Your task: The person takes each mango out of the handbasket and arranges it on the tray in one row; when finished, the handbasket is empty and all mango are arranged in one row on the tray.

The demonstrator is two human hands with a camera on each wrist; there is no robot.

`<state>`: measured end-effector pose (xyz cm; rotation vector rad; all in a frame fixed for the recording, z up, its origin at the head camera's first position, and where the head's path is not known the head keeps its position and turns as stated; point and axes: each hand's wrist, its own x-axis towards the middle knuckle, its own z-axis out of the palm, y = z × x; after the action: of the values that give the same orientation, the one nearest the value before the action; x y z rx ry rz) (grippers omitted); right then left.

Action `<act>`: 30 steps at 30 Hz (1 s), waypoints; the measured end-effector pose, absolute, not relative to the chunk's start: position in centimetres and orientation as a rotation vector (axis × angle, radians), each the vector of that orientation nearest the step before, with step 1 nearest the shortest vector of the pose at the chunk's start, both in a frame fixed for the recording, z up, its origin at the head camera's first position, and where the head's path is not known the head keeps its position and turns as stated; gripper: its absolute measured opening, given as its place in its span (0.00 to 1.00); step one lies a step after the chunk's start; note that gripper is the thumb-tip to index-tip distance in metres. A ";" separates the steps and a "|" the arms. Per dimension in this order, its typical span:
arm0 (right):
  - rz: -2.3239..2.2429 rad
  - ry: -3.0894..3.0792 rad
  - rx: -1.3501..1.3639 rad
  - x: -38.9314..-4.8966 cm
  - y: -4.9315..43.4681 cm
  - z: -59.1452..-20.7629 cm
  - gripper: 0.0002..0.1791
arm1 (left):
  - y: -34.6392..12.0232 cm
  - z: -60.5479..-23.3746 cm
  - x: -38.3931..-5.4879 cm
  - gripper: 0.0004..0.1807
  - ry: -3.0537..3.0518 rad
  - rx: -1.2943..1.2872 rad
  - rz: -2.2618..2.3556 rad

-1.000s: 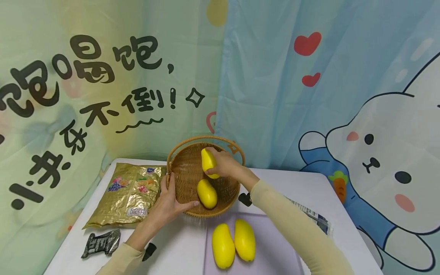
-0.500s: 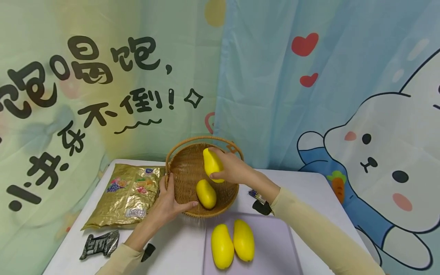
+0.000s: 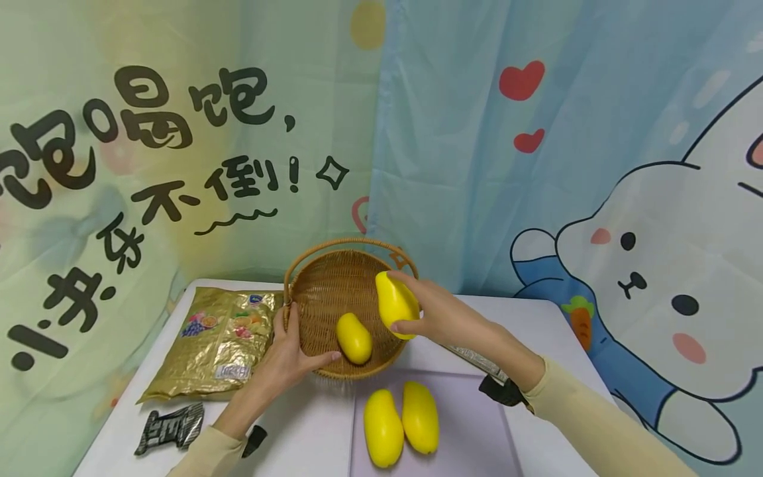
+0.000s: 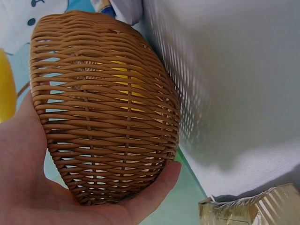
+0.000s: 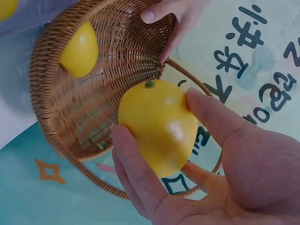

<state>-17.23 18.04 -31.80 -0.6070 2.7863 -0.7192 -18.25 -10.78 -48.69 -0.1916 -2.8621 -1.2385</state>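
The basket (image 3: 318,291) is between left hand (image 3: 293,351) and right hand (image 3: 444,315), one mango (image 3: 354,338) inside, another mango (image 3: 395,305) in the right. Nearer than both, two mangoes (image 3: 383,428) on a tray (image 3: 467,430); left, bag (image 3: 208,344) and packet (image 3: 169,428).

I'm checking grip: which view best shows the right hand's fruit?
The right wrist view: the yellow fruit is close and large, fingers plainly around it. Head shows it smaller, partly covered by fingers; left wrist, probably just its edge.

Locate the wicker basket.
Lower middle of the head view: the wicker basket is gripped by the left hand, just right of the gold bag and beyond the lilac tray.
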 end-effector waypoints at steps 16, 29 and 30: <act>-0.775 2.785 -0.313 -13.3 24.9 -37.0 0.48 | -10.8 -48.6 -18.2 0.75 -2.863 -0.194 -1.274; -0.927 2.658 -0.136 -10.6 27.9 -44.2 0.49 | -10.7 -48.5 -18.1 0.74 -2.857 -0.192 -1.266; -0.934 2.650 -0.134 -10.4 28.0 -44.5 0.49 | -10.7 -48.5 -18.1 0.74 -2.856 -0.194 -1.262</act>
<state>-10.44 28.04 -44.48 -0.1342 2.6501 -0.9342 -18.13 -10.72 -48.52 -0.1941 -2.8563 -1.2620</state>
